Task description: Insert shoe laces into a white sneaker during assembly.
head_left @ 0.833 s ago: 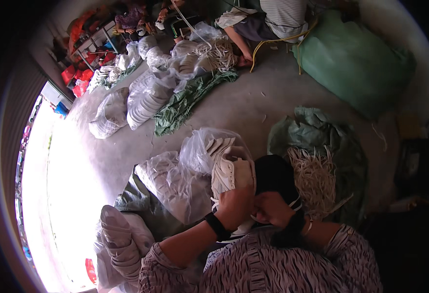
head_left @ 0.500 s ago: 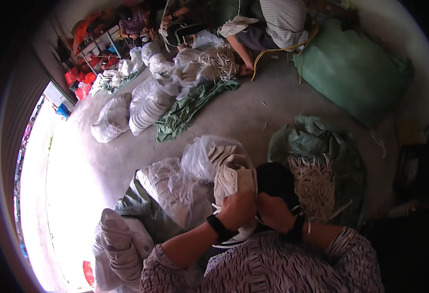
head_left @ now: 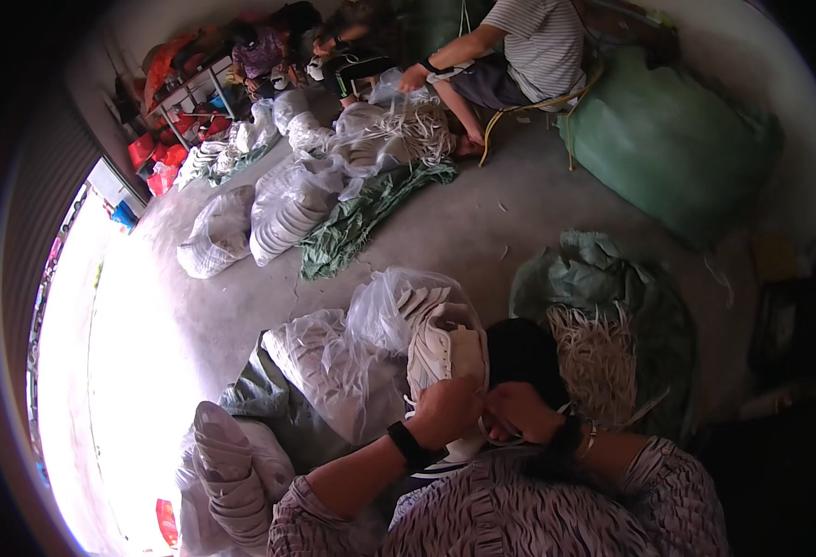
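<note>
My left hand (head_left: 451, 410) is closed on a white shoe upper (head_left: 463, 447) in front of my chest. My right hand (head_left: 523, 411) meets it there with its fingers pinched; what they hold is hidden. White lace (head_left: 431, 472) trails below the hands. Just beyond the left hand stands a stack of beige shoe uppers (head_left: 445, 356), partly inside a clear plastic bag (head_left: 391, 311). To the right of the hands, a bundle of pale laces (head_left: 595, 357) lies on a green woven sack (head_left: 654, 320).
More nested uppers (head_left: 227, 469) stand at the lower left. Bagged uppers (head_left: 292, 209) and a green sheet (head_left: 361, 223) lie across the concrete floor (head_left: 426, 237). A large green sack (head_left: 672, 148) is at the far right, near a seated person in a striped shirt (head_left: 542, 51). Other people sit farther back.
My hands have shifted slightly lower, and the right hand's fingers have turned. At the back, the person in the striped shirt has straightened up and stretched an arm leftward.
</note>
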